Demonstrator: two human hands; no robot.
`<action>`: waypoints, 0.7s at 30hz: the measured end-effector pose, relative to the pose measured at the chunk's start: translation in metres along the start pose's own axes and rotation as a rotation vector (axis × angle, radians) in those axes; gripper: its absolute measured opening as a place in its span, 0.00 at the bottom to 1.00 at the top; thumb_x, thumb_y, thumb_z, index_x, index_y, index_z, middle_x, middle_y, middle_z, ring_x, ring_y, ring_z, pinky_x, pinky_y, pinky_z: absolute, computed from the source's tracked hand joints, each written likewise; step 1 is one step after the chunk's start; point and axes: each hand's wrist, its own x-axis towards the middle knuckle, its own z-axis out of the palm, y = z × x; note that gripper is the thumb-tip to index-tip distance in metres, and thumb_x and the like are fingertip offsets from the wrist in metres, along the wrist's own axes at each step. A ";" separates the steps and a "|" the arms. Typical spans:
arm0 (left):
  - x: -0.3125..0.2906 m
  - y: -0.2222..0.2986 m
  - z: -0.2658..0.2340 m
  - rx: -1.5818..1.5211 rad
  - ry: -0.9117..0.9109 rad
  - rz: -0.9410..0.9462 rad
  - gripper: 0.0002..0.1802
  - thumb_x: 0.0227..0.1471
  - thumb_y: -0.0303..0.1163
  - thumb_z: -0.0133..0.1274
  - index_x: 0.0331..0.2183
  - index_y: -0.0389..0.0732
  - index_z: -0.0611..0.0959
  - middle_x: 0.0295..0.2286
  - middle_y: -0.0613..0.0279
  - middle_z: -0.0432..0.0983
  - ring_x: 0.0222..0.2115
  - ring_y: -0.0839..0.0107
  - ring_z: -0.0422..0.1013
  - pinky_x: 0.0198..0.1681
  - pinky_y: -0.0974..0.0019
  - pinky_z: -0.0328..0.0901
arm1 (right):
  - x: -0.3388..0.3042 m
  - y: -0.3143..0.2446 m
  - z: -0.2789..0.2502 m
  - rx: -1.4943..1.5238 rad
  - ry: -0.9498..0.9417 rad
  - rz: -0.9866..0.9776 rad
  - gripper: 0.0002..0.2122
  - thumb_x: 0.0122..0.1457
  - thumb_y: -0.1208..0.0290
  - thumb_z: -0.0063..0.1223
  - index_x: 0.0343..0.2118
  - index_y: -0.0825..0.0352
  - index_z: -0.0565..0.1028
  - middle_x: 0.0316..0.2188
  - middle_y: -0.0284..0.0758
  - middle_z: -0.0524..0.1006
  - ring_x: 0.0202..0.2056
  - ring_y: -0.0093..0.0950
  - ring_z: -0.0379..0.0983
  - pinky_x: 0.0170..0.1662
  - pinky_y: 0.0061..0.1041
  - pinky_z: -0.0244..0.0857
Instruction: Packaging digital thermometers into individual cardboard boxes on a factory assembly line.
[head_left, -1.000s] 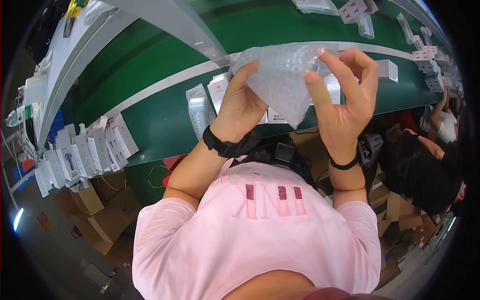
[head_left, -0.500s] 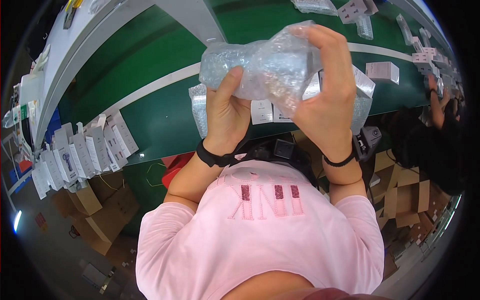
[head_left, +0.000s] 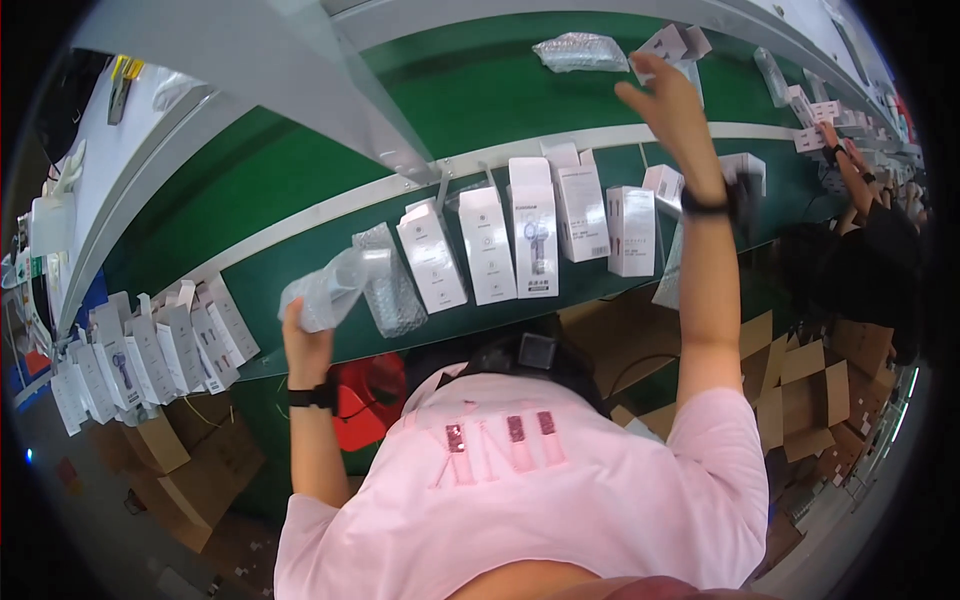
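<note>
A bubble-wrap-covered item (head_left: 328,290) is in my left hand (head_left: 308,345), low over the near edge of the green bench at the left. My fingers are closed about its lower end; what lies inside the wrap I cannot make out. Beside it, a second bubble-wrapped bundle (head_left: 388,282) lies on the bench. My right hand (head_left: 672,108) reaches to the far right over the bench, fingers apart and holding nothing. Its fingertips are close to a white carton (head_left: 662,46) and between that carton and another bubble-wrapped bundle (head_left: 580,52).
Several upright white cartons, among them one with a printed picture (head_left: 534,230), stand along the middle. More cartons (head_left: 150,350) are lined up at the left. A grey metal post (head_left: 330,80) rises at the bench. Open cardboard boxes (head_left: 815,385) sit below right; a co-worker's arm (head_left: 850,180) is farther right.
Both hands held the bubble-wrapped item in front of me. Now the left has carried it leftward and lower, while the right has let go and stretched to the far right.
</note>
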 end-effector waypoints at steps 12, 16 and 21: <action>0.013 -0.043 -0.050 0.152 0.584 -0.269 0.35 0.47 0.48 0.61 0.54 0.47 0.69 0.52 0.61 0.64 0.52 0.61 0.62 0.51 0.50 0.63 | 0.128 0.102 0.200 -0.652 -0.343 -0.138 0.25 0.47 0.70 0.58 0.52 0.51 0.69 0.45 0.38 0.73 0.49 0.39 0.68 0.52 0.48 0.59; -0.022 -0.070 0.002 1.143 0.558 0.536 0.50 0.45 0.42 0.63 0.61 0.33 0.56 0.60 0.49 0.52 0.61 0.57 0.49 0.64 0.57 0.44 | 0.068 0.041 0.100 0.119 -0.174 -0.262 0.29 0.41 0.73 0.63 0.50 0.63 0.69 0.46 0.37 0.72 0.50 0.35 0.68 0.48 0.36 0.66; -0.049 -0.067 0.189 1.158 -0.480 0.737 0.63 0.32 0.39 0.72 0.62 0.30 0.50 0.61 0.44 0.49 0.62 0.51 0.47 0.64 0.55 0.42 | -0.054 -0.105 -0.001 0.659 -0.250 -0.111 0.28 0.43 0.77 0.67 0.50 0.69 0.69 0.43 0.34 0.75 0.45 0.25 0.71 0.51 0.27 0.64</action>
